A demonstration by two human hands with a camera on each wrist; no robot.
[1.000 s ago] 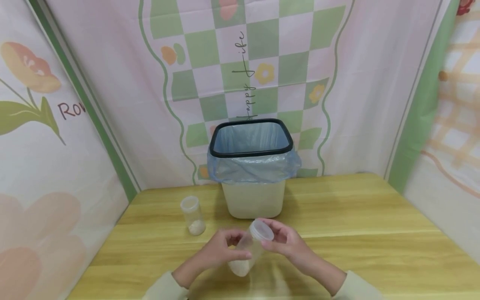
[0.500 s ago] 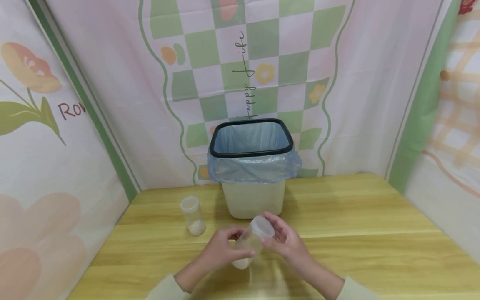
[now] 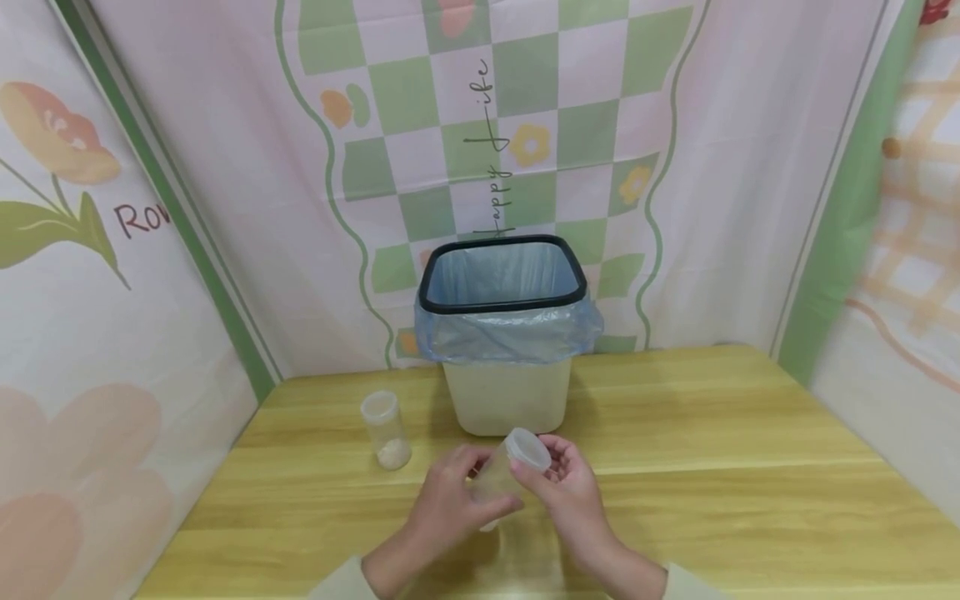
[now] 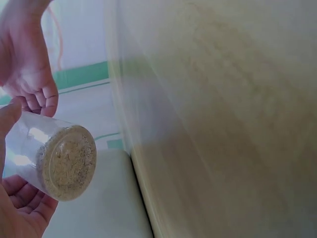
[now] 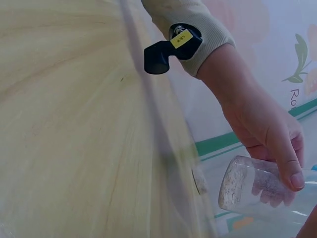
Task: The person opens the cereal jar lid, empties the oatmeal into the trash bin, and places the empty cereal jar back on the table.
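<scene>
My left hand [image 3: 444, 500] grips a clear plastic jar [image 3: 495, 477] round its body, thumb in front and fingers behind. The jar tilts, its whitish lid [image 3: 531, 451] up and to the right. At that lid is my right hand [image 3: 576, 500], which pinches its rim between thumb and fingers. Pale, grainy contents lie against the base of the held jar [image 4: 69, 162] in the left wrist view. A similar jar [image 3: 386, 427] stands upright on the table to the left, with a little pale material at its bottom.
Behind the hands stands a cream bin [image 3: 510, 398] with a black rim [image 3: 502, 308] and a blue bag liner [image 3: 510, 337] folded over it. The wooden table [image 3: 712, 467] spreads around, with printed curtains [image 3: 360, 208] at the back and sides.
The held jar has shifted slightly up and to the right. My left hand has come farther over its body, and the right hand's thumb has moved onto the lid's near edge.
</scene>
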